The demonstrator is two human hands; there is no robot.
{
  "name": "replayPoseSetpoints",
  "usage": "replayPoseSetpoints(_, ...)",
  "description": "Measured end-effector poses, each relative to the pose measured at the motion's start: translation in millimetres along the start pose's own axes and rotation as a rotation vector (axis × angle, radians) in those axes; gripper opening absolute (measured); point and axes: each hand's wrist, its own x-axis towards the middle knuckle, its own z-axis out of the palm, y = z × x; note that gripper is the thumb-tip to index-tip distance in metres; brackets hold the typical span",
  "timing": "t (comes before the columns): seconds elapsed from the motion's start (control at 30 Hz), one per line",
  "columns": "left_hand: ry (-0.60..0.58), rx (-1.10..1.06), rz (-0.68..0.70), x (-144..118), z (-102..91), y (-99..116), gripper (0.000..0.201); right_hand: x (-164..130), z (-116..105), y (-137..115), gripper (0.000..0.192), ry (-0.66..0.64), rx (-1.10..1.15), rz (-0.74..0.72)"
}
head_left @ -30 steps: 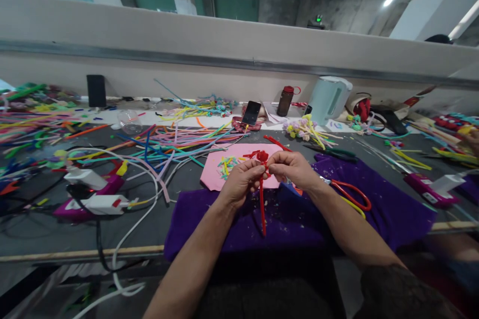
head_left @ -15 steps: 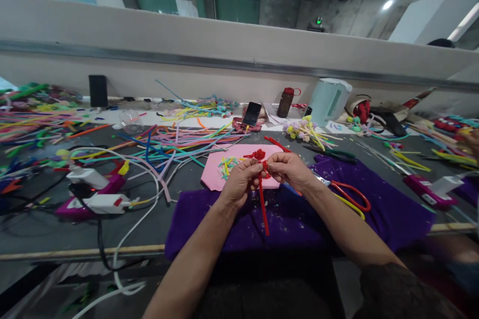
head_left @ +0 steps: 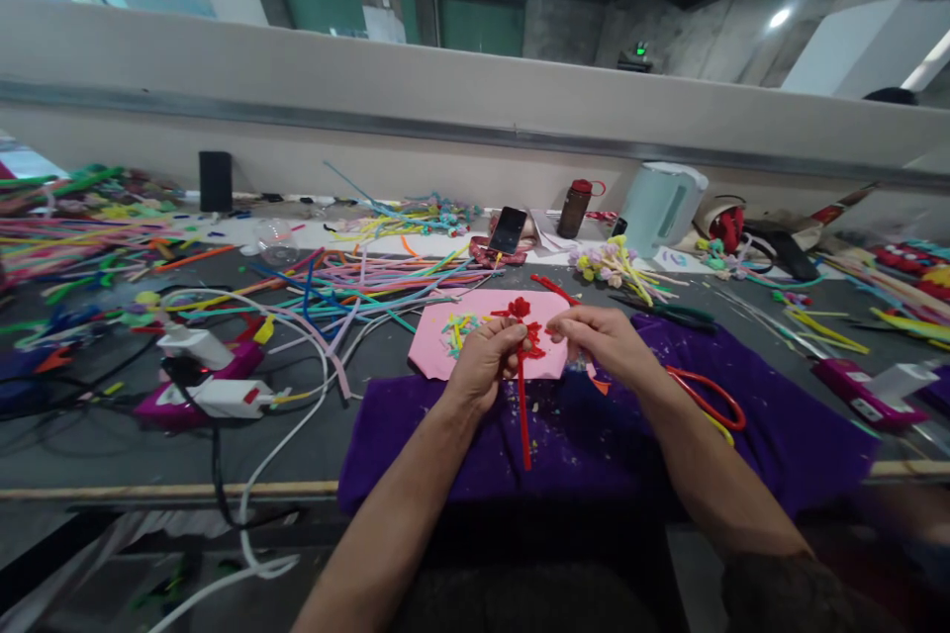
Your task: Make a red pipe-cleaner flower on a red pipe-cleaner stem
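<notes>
My left hand (head_left: 482, 361) pinches a red pipe-cleaner flower (head_left: 522, 316) just under its curled head. Its straight red stem hangs down over the purple cloth (head_left: 779, 415). My right hand (head_left: 603, 341) grips a red strand at the flower's right side, a short gap from the left hand. Behind the flower lies a pink sheet (head_left: 434, 351) carrying small coloured cuttings. Red-handled scissors (head_left: 705, 394) rest on the cloth beside my right wrist.
Loose coloured pipe cleaners (head_left: 356, 282) sprawl across the grey table. Glue guns (head_left: 215, 386) with cables sit at the left, another glue gun (head_left: 868, 388) at the right. A phone (head_left: 509, 229), a brown bottle (head_left: 575, 208) and a pale kettle (head_left: 660, 206) stand by the back wall.
My hands have drawn slightly apart, the right one sliding right along the strand. The flower head stands a little higher above my fingers. The view shifted slightly.
</notes>
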Motion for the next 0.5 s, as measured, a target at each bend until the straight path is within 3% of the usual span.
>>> replayPoseSetpoints(0.1,0.034,0.015,0.041,0,-0.6,0,0.023,-27,-3,8,0.026,0.003,-0.489,-0.07)
replayPoseSetpoints(0.2,0.056,0.009,0.05,0,-0.4,0,0.023,-53,2,23,0.032,0.032,-0.838,-0.03)
replayPoseSetpoints(0.37,0.052,0.008,0.087,1,1.1,0,0.022,-72,7,38,0.051,0.088,-1.031,0.009)
replayPoseSetpoints(0.5,0.043,-0.018,0.095,2,1.5,-2,0.021,-75,2,43,0.049,0.021,-1.068,0.022)
